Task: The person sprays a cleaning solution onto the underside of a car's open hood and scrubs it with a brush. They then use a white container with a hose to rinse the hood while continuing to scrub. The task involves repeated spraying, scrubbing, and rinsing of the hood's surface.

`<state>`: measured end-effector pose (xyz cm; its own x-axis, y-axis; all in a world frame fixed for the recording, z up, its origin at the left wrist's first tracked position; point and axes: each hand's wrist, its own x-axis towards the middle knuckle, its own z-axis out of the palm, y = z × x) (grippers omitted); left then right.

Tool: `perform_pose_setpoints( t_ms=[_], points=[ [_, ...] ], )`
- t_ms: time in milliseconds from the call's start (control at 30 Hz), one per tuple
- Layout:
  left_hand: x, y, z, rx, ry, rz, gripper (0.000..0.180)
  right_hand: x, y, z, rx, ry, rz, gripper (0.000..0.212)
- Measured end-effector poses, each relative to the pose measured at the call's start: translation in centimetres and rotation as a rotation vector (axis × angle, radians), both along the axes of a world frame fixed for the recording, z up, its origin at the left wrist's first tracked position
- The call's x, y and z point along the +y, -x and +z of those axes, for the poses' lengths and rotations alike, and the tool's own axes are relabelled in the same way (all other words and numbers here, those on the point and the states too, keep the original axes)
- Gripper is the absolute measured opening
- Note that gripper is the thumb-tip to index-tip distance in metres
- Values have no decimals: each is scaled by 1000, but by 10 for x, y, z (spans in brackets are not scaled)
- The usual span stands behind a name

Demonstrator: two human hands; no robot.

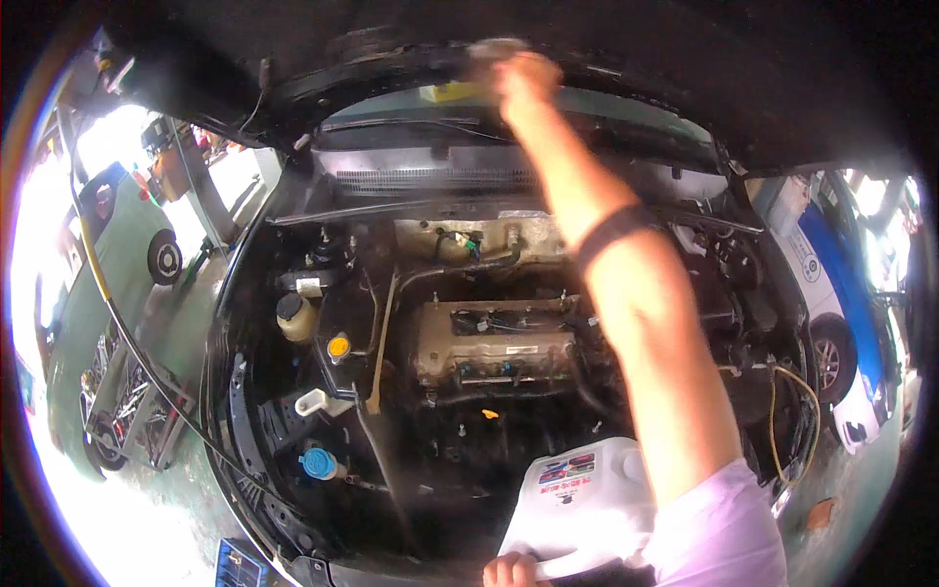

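Observation:
My right arm reaches far across an open engine bay. At its end my right hand (530, 80) is closed, smeared by motion, near the underside of the raised hood (372, 59). A greyish blurred object (497, 49) shows at its fingers; its kind cannot be made out. At the bottom edge, the curled fingers of my left hand (511, 569) grip a white plastic jug (577, 499), which leans over the front of the bay. My right upper arm and pale sleeve cover part of the jug's right side.
Below my forearm lies the engine (499, 342). Left of it are a yellow cap (338, 347), a blue cap (318, 463) and a black-capped reservoir (295, 318). A hose (127, 333) hangs along the left. A tool cart (127, 411) and other cars stand around.

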<state>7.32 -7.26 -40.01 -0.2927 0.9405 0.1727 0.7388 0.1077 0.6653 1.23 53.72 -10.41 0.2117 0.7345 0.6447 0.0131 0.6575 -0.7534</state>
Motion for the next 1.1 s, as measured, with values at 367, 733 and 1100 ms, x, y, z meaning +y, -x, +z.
perform_pose_setpoints(
  t_ms=[367, 733, 1100],
  points=[
    [3, -3, 13, -86, -86, 44, 37, -22, -39, 11, 722, 146, 50, 12],
    [1, -1, -2, -59, -88, 12, 39, -45, 119, 2, 426, 89, 768, 22],
    [-1, 0, 6, -79, -69, 0, 40, -83, 32, 42, 557, 64, 289, 20]
  ],
)
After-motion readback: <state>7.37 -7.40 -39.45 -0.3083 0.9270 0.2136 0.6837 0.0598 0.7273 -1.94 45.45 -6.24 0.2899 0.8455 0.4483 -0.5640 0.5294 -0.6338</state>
